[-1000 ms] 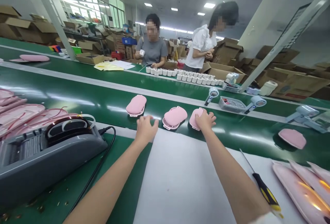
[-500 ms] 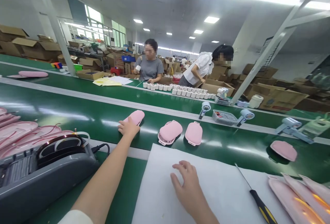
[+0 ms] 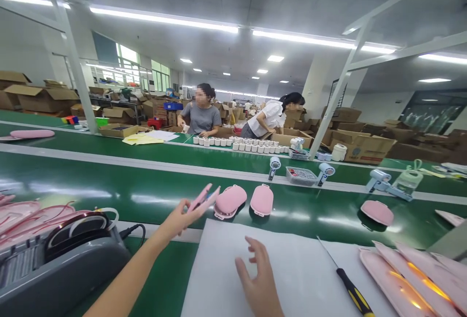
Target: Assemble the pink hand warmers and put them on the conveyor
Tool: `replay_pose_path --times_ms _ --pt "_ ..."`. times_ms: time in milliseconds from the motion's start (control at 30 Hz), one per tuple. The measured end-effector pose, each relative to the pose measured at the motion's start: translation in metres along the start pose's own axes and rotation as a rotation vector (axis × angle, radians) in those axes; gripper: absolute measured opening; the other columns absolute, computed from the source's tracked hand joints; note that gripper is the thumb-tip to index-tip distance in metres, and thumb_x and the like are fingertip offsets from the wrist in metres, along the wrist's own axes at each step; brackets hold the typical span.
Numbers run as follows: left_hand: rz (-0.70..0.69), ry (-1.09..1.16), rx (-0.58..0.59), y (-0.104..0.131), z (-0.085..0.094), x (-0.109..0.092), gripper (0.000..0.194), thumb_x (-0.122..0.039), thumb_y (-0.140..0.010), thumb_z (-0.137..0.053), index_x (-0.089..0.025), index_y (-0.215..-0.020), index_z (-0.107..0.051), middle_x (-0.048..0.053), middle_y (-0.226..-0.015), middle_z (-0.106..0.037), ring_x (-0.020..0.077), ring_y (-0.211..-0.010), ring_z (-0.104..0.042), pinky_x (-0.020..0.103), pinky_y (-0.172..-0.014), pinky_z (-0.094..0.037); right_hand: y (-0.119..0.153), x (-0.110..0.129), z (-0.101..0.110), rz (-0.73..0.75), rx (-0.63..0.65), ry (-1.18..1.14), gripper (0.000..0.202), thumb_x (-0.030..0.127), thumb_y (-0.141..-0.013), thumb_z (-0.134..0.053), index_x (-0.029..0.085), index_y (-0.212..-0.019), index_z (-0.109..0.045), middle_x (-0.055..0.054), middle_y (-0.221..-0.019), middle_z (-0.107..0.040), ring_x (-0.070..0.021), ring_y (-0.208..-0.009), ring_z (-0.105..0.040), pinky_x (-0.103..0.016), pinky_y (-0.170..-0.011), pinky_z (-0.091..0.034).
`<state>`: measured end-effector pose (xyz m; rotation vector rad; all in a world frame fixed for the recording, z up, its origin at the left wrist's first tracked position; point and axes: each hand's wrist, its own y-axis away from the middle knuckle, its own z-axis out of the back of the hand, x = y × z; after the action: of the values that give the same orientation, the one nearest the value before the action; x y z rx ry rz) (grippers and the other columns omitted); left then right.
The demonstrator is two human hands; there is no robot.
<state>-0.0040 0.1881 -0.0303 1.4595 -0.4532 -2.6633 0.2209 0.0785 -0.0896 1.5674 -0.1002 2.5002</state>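
Observation:
My left hand grips a pink plastic casing, raised off the green surface and tilted on edge, with a dark gap between its two halves. Just right of it lies a pair of stacked pink shells, the upper one askew. Another pink casing lies flat beside those. Over the white sheet, my right hand is open, fingers apart and curved, holding nothing. A screwdriver with a black and yellow handle rests on the sheet to its right.
Pink shells with glowing orange parts stand at right. At left are a grey machine and pink shells with wires. Beyond lie blue handheld fans, a clear tub and rows of white parts. Two people work across the bench.
My left hand has lifted the pink casing from the green surface and brought it right, turning it on edge. My right hand stays open over the sheet. The view has tilted up and shifted right.

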Motion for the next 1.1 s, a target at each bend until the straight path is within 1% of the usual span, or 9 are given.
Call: replay_pose_path --times_ms 133,200,267,367,533,600,700,867,1100 --pt "-0.229 0.051 0.354 0.054 -0.020 0.011 0.047 -0.044 -0.065 -0.052 -0.016 -0.096 -0.031 0.000 -0.079 -0.034 0.0020 -0.068 -0.030 0.012 -0.059 -0.028 0.003 0.000 0.022 0.120 -0.078 -0.120 0.093 0.068 -0.064 -0.054 0.032 -0.141 -0.016 -0.001 -0.151 -0.007 -0.0134 -0.143 -0.020 -0.036 -0.122 -0.034" --pt "-0.268 -0.001 0.520 0.075 -0.024 0.013 0.043 -0.037 -0.063 -0.055 -0.014 -0.092 -0.034 0.001 -0.082 -0.034 0.0020 -0.072 -0.030 0.011 -0.062 -0.027 0.005 0.001 0.037 0.122 0.077 -0.217 0.113 0.076 -0.049 -0.061 0.034 -0.142 -0.011 -0.003 -0.152 -0.008 -0.0149 -0.143 -0.024 -0.035 -0.120 -0.037" --pt "-0.256 -0.044 0.588 0.086 -0.024 0.013 0.046 -0.042 -0.064 -0.058 -0.013 -0.095 -0.039 0.001 -0.084 -0.038 0.0026 -0.074 -0.032 0.012 -0.063 -0.028 0.007 0.004 0.051 0.073 0.347 -0.251 0.113 0.075 -0.041 -0.067 0.033 -0.138 -0.026 -0.005 -0.144 -0.029 -0.0135 -0.130 -0.042 -0.028 -0.110 -0.044" --pt "-0.231 0.069 0.478 0.089 -0.026 0.012 0.054 -0.046 -0.061 -0.063 -0.012 -0.100 -0.044 0.001 -0.084 -0.042 0.0018 -0.071 -0.035 0.011 -0.062 -0.028 0.010 0.011 0.057 0.050 0.478 -0.219 0.077 0.064 -0.048 -0.071 0.022 -0.111 -0.058 -0.004 -0.116 -0.052 -0.0067 -0.105 -0.053 -0.020 -0.098 -0.046" --pt "-0.185 0.868 -0.053 0.082 -0.053 0.010 0.094 -0.058 -0.050 -0.076 -0.026 -0.127 -0.033 0.002 -0.118 -0.046 0.0061 -0.096 -0.048 0.011 -0.081 -0.042 0.024 0.015 0.016 0.062 0.167 -0.244 0.058 0.058 -0.057 -0.068 0.025 -0.104 -0.062 -0.001 -0.131 -0.043 -0.0074 -0.126 -0.041 -0.025 -0.117 -0.039" --pt "-0.185 1.092 -0.033 0.080 -0.065 0.010 0.116 -0.065 -0.039 -0.078 -0.037 -0.135 -0.018 0.001 -0.130 -0.040 0.0090 -0.101 -0.049 0.015 -0.082 -0.045 0.034 0.016 -0.005 0.059 0.118 -0.167 0.056 0.058 -0.058 -0.067 0.027 -0.104 -0.063 0.000 -0.136 -0.039 -0.0089 -0.131 -0.036 -0.028 -0.120 -0.037" --pt "-0.160 1.194 -0.034 0.076 -0.069 0.017 0.114 -0.062 -0.044 -0.078 -0.042 -0.137 -0.015 0.002 -0.133 -0.039 0.0130 -0.099 -0.053 0.022 -0.080 -0.049 0.049 0.020 -0.022 0.044 0.225 -0.087 0.064 0.065 -0.061 -0.059 0.028 -0.113 -0.058 0.001 -0.141 -0.033 -0.0105 -0.134 -0.031 -0.030 -0.123 -0.035" --pt "-0.086 1.048 0.130 0.079 -0.057 0.032 0.111 -0.070 -0.044 -0.073 -0.030 -0.137 -0.027 0.008 -0.132 -0.039 0.0114 -0.089 -0.053 0.020 -0.071 -0.047 0.058 0.037 -0.014 -0.209 0.306 -0.037 0.087 0.075 -0.065 -0.044 0.042 -0.140 -0.015 0.002 -0.148 -0.023 -0.0101 -0.121 -0.044 -0.025 -0.098 -0.046" --pt "-0.023 0.805 0.261 0.086 -0.061 0.034 0.109 -0.080 -0.047 -0.061 -0.027 -0.137 -0.029 0.010 -0.126 -0.047 0.0156 -0.101 -0.054 0.021 -0.082 -0.047 0.061 0.045 -0.015 -0.223 0.552 -0.210 0.104 0.065 -0.057 -0.064 0.039 -0.141 -0.008 -0.003 -0.138 -0.040 -0.0076 -0.109 -0.055 -0.019 -0.089 -0.050"
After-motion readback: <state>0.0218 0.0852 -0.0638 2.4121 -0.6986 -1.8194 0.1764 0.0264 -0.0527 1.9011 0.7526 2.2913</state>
